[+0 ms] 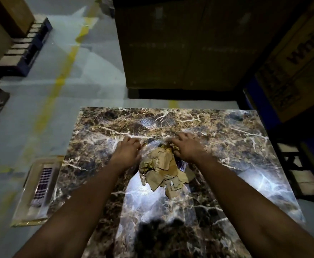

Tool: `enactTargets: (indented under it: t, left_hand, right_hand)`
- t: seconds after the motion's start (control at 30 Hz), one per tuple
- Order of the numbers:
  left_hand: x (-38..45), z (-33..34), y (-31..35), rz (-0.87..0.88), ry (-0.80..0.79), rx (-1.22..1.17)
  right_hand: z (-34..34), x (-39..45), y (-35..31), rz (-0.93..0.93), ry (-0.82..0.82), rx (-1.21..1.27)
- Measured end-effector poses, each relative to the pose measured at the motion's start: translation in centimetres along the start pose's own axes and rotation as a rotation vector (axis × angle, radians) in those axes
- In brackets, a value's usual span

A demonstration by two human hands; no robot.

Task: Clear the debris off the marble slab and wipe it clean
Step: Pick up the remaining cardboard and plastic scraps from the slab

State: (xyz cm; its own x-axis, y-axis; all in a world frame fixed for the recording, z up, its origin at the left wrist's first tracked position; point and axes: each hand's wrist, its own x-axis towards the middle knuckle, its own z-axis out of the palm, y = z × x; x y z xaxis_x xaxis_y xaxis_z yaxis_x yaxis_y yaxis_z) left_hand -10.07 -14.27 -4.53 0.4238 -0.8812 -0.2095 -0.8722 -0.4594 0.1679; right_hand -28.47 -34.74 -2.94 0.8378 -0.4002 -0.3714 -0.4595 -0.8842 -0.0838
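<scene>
At frame centre: a pile of torn brown cardboard scraps [161, 170] lies on the marble slab [227, 146], between the two hands.
Hidden or unclear: the far edge of the pile is covered by both hands; a clear, shiny film [152, 146] seems to sit under the fingers, its outline hard to trace against the glare. The near edge of the slab runs out of the bottom of the frame. The whole scene is dim.
Left hand [128, 148]: left of the pile, fingers curled down at the pile's far left edge, touching the film or scraps; whether it pinches anything cannot be told.
Right hand [185, 146]: right of the pile, fingers bent and gathered onto the pile's upper right edge, gripping scraps there.
Slab: dark brown marble with white veins, filling the lower centre and right, with bright reflections near the pile.
Writing: a cardboard box [301, 58] at upper right bears large dark letters, cut off and blurred, beginning "Wh"; the smaller print below is unreadable.
Lower left: a flat clear-wrapped package [39, 185] lies on the floor [68, 71] beside the slab.
Upper left: a dark pallet [28, 47] beside a yellow floor line [63, 71].
</scene>
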Motion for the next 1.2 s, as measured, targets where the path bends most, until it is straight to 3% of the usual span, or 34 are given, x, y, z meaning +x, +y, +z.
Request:
enactTargets:
  t: [0.1,0.4,0.77,0.87,1.07,1.2]
  left_hand:
    - [-0.7,1.1,0.6,-0.073,0.095,-0.096]
    - [-5.1,-0.5,1.2,-0.234,0.409,-0.797]
    - [-9.9,0.3,-0.7,-0.524,0.643,-0.680]
    - [-9.5,0.4,-1.2,-0.544,0.584,-0.566]
    - [-5.9,1.4,-2.1,-0.483,0.238,-0.170]
    - [-3.4,2.9,-2.0,-0.401,0.015,-0.293]
  right_hand:
    - [0.5,0.1,0.4,0.012,-0.033,0.006]
    - [2.1,-1.4,3.3,0.059,-0.069,0.192]
    - [6.4,-7.9,3.3,0.077,0.065,0.280]
    - [7.4,-9.0,1.4,0.125,0.087,0.262]
    - [9.5,-10.0,-2.5,0.189,0.070,0.178]
    - [10.0,-9.8,-4.0,0.272,0.057,0.266]
